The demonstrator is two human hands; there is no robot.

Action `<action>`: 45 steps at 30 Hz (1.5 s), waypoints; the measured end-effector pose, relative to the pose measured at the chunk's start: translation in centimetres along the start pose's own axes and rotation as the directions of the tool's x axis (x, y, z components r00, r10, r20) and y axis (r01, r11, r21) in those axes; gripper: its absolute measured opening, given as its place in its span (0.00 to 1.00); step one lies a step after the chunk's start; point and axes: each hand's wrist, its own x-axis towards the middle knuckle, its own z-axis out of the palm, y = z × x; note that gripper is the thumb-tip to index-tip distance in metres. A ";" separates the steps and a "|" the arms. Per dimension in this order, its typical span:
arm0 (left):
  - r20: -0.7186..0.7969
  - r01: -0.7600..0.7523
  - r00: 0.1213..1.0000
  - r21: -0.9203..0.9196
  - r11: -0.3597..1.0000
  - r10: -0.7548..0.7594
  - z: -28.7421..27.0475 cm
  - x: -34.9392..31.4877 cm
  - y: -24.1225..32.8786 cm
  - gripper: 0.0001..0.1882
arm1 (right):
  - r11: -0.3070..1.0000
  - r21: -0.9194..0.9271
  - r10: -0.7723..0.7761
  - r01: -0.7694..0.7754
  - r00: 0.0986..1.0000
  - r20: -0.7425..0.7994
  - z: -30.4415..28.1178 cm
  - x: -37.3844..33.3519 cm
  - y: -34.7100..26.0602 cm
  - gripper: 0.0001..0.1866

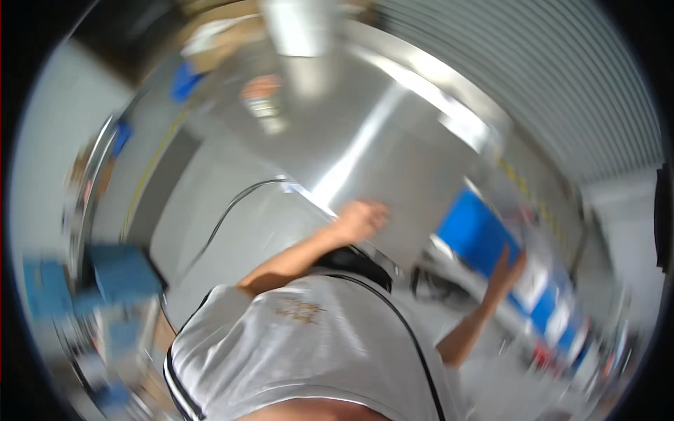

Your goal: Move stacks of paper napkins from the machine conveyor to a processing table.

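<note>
Motion smears much of the view. My left hand [363, 219] is over the near edge of a shiny metal table [365, 119], its fingers curled in and nothing seen in them. To the right, my right hand [507, 270] reaches toward a blue flat-topped thing [474, 228], with thumb and fingers apart. Whether it touches the blue surface I cannot tell. On the table's far left part stands a small blurred item [263, 102], orange at one end and pale at the other.
A silvery cylinder [298, 31] stands at the table's far side, beside a cardboard box [217, 42]. A black cable [232, 207] hangs from the near table edge. Blue bins [123, 274] are at left; blue and white items [547, 309] line the right. Ribbed wall [533, 77] behind.
</note>
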 end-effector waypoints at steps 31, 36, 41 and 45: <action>-0.519 0.678 -0.210 -0.688 0.258 -0.829 -14.5 -46.0 -18.4 0.26 | -0.234 0.969 -0.510 0.084 -0.859 -0.049 19.6 -50.9 -68.9 0.21; -0.404 0.531 -0.391 -0.833 0.156 -0.827 -17.3 -46.3 -19.9 0.26 | -0.280 0.929 -0.345 0.243 -0.928 0.138 23.4 -54.5 -73.3 0.24; -0.301 0.409 -0.441 -0.906 0.110 -0.845 -17.4 -46.4 -21.5 0.28 | -0.344 0.910 -0.255 0.233 -0.955 0.149 24.6 -57.8 -77.8 0.23; -0.191 0.266 -0.572 -0.963 0.040 -0.798 -16.7 -45.5 -20.4 0.26 | -0.475 0.861 -0.113 0.184 -0.983 0.148 25.0 -61.6 -79.1 0.25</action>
